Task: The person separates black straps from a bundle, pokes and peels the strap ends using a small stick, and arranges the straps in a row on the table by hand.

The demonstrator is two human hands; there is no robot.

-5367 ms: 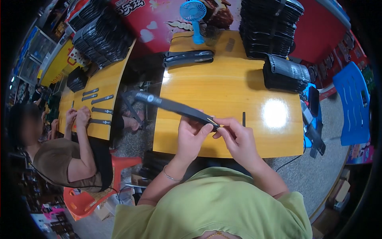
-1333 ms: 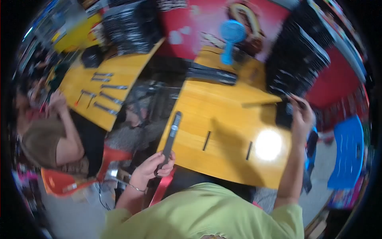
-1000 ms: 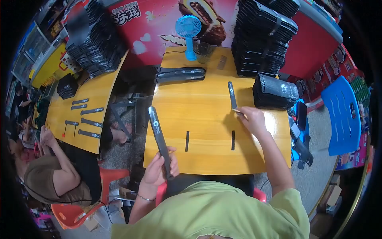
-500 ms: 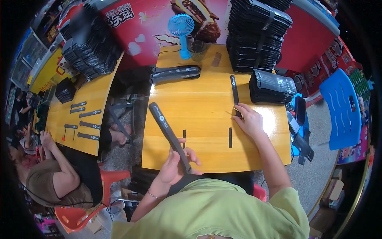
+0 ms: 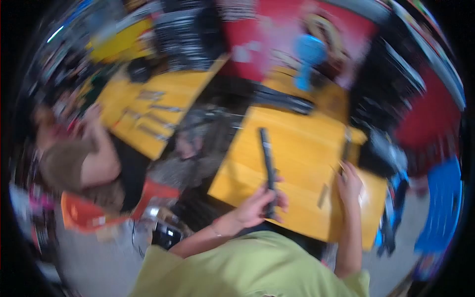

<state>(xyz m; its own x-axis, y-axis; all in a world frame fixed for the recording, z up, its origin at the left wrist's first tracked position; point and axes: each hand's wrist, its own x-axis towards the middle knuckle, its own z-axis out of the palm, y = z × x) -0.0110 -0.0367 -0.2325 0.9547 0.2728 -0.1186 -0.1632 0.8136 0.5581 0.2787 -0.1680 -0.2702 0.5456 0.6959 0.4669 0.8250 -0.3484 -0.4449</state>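
The left hand (image 5: 261, 204) is closed around the near part of a black band (image 5: 266, 161), held up over the near side of the bench (image 5: 302, 158). The band's long axis runs close to 12 o'clock, its far end leaning slightly toward 11.

The right hand (image 5: 351, 185) rests low over the bench at about 3 o'clock from the left one, a little farther out. A dark piece (image 5: 347, 144) lies just past its fingertips, at 12 o'clock from it, the long axis pointing between 12 and 1. From the left hand that piece is at 2 o'clock and well apart, so the right hand is clearly the nearer. Blur hides whether the right fingers pinch its near end or only touch it; I cannot tell.

A short strip (image 5: 322, 196) lies on the bench between the hands, at 8 o'clock from the right one and nearer to it, slanting toward 1 o'clock. Farther out, a black bundle (image 5: 380, 152) sits at 1 to 2 o'clock from the right hand.
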